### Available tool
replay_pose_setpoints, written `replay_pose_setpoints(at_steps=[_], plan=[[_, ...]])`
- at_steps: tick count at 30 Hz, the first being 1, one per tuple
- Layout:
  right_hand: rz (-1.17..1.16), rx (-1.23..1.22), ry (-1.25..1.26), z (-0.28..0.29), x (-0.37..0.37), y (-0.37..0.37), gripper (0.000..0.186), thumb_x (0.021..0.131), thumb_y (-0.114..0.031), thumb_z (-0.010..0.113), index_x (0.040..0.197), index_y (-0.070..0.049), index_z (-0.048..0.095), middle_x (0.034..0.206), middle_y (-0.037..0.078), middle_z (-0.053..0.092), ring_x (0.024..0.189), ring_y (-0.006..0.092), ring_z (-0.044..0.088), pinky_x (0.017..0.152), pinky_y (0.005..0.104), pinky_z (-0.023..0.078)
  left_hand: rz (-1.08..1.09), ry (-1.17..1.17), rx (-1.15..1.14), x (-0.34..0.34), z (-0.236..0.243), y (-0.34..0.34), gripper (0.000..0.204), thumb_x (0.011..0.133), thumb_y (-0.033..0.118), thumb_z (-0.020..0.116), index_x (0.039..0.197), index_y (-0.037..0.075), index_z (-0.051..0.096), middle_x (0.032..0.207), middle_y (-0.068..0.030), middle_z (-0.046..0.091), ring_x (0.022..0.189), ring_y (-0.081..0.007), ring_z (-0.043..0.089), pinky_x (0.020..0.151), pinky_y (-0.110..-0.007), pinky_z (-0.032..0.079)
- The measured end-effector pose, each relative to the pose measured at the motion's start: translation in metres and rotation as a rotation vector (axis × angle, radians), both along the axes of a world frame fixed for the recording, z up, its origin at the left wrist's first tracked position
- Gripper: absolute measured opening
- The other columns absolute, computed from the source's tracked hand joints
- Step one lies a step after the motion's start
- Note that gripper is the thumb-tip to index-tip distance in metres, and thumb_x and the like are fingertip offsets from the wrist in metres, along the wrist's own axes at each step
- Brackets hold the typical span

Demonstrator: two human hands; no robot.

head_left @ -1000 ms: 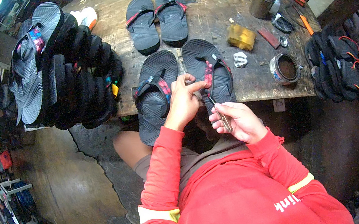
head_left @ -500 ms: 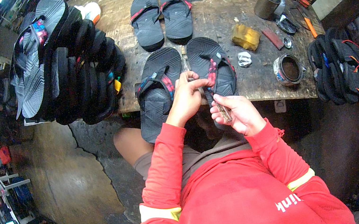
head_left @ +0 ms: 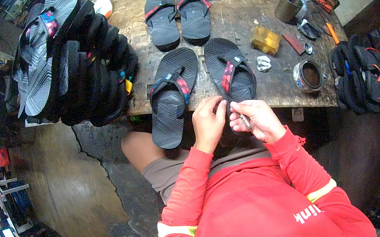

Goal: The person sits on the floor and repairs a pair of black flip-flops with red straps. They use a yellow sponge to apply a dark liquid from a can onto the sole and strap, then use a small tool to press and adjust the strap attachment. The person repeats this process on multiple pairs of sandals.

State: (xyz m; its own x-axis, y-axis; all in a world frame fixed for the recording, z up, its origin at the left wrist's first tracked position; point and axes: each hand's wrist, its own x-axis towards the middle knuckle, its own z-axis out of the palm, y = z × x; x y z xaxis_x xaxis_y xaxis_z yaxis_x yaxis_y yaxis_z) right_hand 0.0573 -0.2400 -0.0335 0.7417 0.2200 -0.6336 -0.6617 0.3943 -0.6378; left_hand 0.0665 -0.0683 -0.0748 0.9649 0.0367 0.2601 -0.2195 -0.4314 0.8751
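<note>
A black flip-flop (head_left: pixel 241 84) with a red-patterned strap lies at the table's front edge, its near end behind my hands. At that end my left hand (head_left: pixel 207 124) is closed, thumb and fingertips together; what they pinch is too small to make out. Close beside it, my right hand (head_left: pixel 262 121) grips a slim, shiny metal tool (head_left: pixel 245 121) whose exact kind is unclear. To the left lies the matching flip-flop (head_left: pixel 168 119), its near end jutting past the table edge. Behind them sits another pair, a left flip-flop (head_left: pixel 163 25) and a right flip-flop (head_left: pixel 194 20).
A tall stack of black flip-flops (head_left: pixel 72 73) stands at the table's left. On the right are a yellow lump (head_left: pixel 265 40), a crumpled white piece (head_left: pixel 263 63), a red block (head_left: pixel 294 43), an open can (head_left: pixel 307 76) and a metal cup (head_left: pixel 288 7). More sandals (head_left: pixel 376 73) hang beyond the right edge.
My left hand has drawn back from the flip-flop's strap to its near end, and its fingers have come together. My right hand still holds the metal tool, turned slightly. The whole view has shifted a little.
</note>
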Motion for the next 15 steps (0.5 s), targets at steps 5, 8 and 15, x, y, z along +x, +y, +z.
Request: replay_pose_setpoints(at_steps=[5,8,15], plan=[[-0.019,-0.016,-0.009,-0.0017,-0.0013,0.0018,0.023,0.101,-0.023,0.072,0.102,0.0,0.068,0.086,0.012,0.072,0.068,0.0208,0.073,0.061,0.032,0.064,-0.004,0.018,0.056,0.0053,-0.0008,0.0,0.009,0.092,0.011,0.072,0.093,0.002,0.072,0.092,-0.0154,0.07,0.087,-0.0362,0.07,0.076,-0.045,0.055],[-0.028,-0.01,-0.005,-0.002,-0.0021,0.0016,0.023,0.101,-0.022,0.072,0.102,0.0,0.068,0.086,0.012,0.072,0.067,0.0209,0.073,0.061,0.0321,0.064,-0.008,-0.043,0.072,0.0072,0.001,-0.0021,0.007,0.092,0.009,0.07,0.094,0.002,0.069,0.091,-0.0157,0.069,0.087,-0.0374,0.069,0.076,-0.046,0.054],[-0.033,-0.004,-0.008,-0.0021,-0.0003,0.0023,0.023,0.101,-0.023,0.072,0.102,0.0,0.068,0.086,0.012,0.072,0.068,0.0206,0.073,0.062,0.0321,0.064,-0.016,-0.069,0.066,0.0073,0.0004,-0.007,0.006,0.091,0.007,0.07,0.094,0.003,0.067,0.091,-0.0156,0.068,0.088,-0.037,0.068,0.077,-0.046,0.053]])
